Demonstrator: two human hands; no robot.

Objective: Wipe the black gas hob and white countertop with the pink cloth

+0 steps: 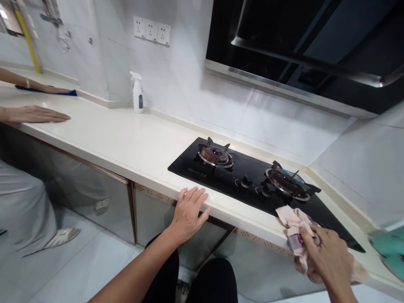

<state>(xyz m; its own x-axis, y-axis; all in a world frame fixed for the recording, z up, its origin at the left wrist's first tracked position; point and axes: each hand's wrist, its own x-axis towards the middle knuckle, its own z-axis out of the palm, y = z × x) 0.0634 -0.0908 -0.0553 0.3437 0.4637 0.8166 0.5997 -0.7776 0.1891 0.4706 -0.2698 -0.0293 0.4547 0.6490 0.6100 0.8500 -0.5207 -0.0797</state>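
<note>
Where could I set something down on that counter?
Bare counter stretches between another person's nearer hand and the hob, in front of the spray bottle. The strip before the hob is crowded: left hand at the edge, right hand holding a cloth.

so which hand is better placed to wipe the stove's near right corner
Probably the right hand: it grips the pink cloth by the stove, closer to that corner. The left hand rests on the counter edge without a cloth.

A pink cloth (298, 242) is held by the right hand (331, 252) at the black stove (252, 166). The counter edge (142, 178) is touched by the left hand (189, 215).
</note>
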